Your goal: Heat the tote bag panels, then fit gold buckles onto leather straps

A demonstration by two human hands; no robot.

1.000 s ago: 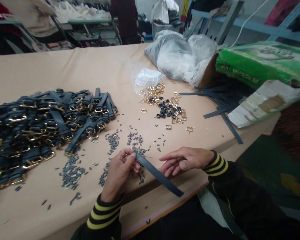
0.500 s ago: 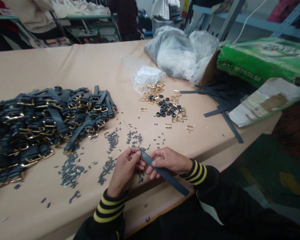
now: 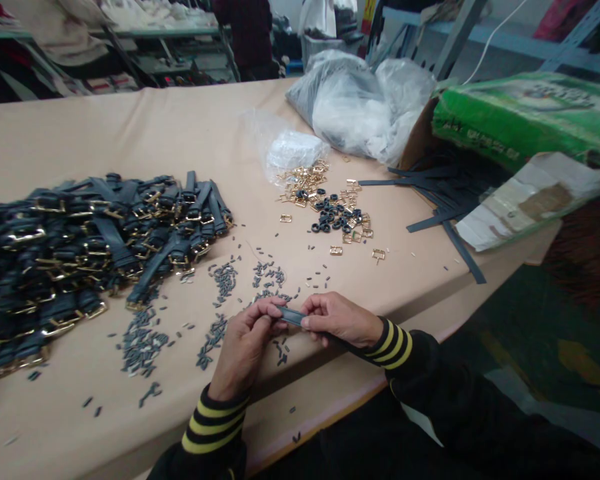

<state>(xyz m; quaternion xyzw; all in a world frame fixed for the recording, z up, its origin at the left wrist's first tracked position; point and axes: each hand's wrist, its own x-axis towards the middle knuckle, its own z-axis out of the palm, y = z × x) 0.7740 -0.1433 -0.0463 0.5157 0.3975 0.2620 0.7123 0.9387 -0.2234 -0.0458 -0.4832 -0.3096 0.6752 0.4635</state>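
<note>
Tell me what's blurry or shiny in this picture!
Head view: the far workbench looks soft, and writing on the green box is smeared; the plastic bag has pale glare and the gold buckles glint; the floor at right is dim; the left hand and right hand look clearer.

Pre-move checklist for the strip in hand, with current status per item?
1. Left hand grips the dark strip: ok, fingers at one end.
2. Right hand grips the same strip: ok, a short span shows between the hands.
3. Tabletop around the hands free of loose bits: not ok, small dark pieces are scattered there.
4. Gold buckles and dark loops out on the table: ok, beyond the hands.
5. Buckled straps apart from the hands: ok, piled off to the left.
6. Holes in the strip: cannot tell, too small and partly covered.
</note>
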